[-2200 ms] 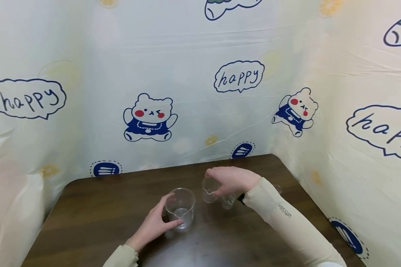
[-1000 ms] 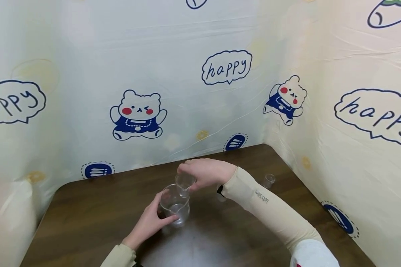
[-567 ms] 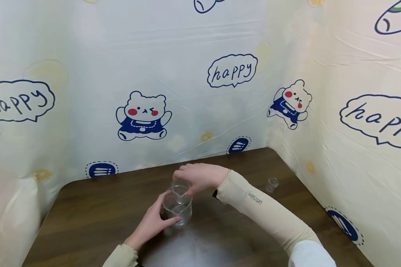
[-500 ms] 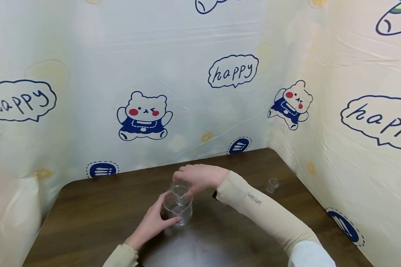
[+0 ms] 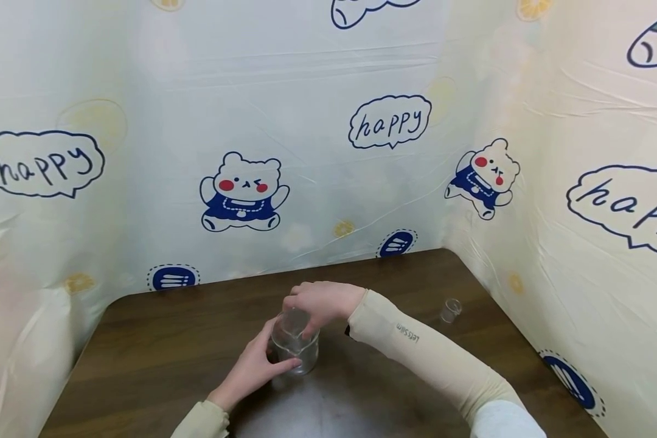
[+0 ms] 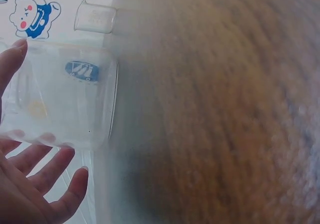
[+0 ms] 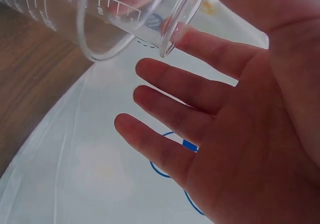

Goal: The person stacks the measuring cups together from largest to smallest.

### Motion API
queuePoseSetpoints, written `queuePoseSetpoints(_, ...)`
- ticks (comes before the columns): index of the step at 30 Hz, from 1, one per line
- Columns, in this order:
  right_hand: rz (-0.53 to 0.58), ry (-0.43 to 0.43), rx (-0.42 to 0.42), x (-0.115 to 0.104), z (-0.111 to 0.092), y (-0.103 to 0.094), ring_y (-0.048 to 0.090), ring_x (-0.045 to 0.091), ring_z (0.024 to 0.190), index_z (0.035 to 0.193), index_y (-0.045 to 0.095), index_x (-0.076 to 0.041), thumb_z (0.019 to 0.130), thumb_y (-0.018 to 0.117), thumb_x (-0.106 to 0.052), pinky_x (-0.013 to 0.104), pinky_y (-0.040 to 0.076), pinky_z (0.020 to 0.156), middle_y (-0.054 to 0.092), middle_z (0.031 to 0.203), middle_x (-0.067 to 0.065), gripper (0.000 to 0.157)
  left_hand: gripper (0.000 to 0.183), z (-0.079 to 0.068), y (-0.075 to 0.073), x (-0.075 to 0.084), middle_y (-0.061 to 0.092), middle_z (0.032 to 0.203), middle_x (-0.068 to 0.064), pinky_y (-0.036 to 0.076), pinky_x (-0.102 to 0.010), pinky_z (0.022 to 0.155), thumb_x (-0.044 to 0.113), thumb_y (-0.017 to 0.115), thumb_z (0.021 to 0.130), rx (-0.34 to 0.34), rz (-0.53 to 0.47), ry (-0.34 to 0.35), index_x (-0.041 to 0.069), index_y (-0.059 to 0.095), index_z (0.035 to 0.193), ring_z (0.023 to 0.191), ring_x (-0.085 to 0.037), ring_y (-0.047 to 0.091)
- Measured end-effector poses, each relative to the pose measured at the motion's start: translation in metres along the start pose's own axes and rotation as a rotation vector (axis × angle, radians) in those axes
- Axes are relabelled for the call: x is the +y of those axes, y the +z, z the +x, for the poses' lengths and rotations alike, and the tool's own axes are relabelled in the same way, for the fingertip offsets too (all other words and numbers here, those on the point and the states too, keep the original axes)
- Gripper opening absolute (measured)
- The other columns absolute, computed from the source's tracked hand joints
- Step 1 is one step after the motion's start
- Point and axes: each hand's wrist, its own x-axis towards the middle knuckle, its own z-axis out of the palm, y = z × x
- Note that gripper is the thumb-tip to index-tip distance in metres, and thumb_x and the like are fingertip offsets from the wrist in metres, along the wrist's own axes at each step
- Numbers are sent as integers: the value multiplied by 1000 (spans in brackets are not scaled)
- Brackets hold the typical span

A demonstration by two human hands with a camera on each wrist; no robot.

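A large clear glass beaker (image 5: 306, 358) stands on the brown table, and my left hand (image 5: 252, 364) grips its side with thumb and fingers on opposite sides. In the left wrist view the same beaker's wall and base (image 6: 114, 99) fill the space between thumb and fingers. Pinched at its rim by thumb and index finger of my right hand (image 5: 328, 302), a smaller beaker (image 7: 150, 22) with printed graduations sits down inside the large one's mouth. The other right fingers (image 7: 175, 89) extend loosely outside, touching nothing.
A tiny beaker (image 5: 451, 311) stands at the table's right side. The left wrist view shows a separate small beaker (image 6: 96, 17) beyond the large one. Patterned sheeting (image 5: 317, 194) rises behind the table (image 5: 159, 340) and at both sides.
My right hand has lifted the smaller beaker from the right, carried it left over the large beaker and lowered it in. My left hand keeps its hold. My right forearm now covers where another small beaker stood.
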Motion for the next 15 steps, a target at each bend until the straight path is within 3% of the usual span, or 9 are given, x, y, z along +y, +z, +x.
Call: queuePoseSetpoints(15,-38,9,-1,1,11,18,59,12,112,137,66,-21,84,90,-36,26,52,93,64,129,-3,60,94,-1,0,0,57,145,2,51,-48,99,43,93,77,-4,1,-4,30,42,154,128,-22,58)
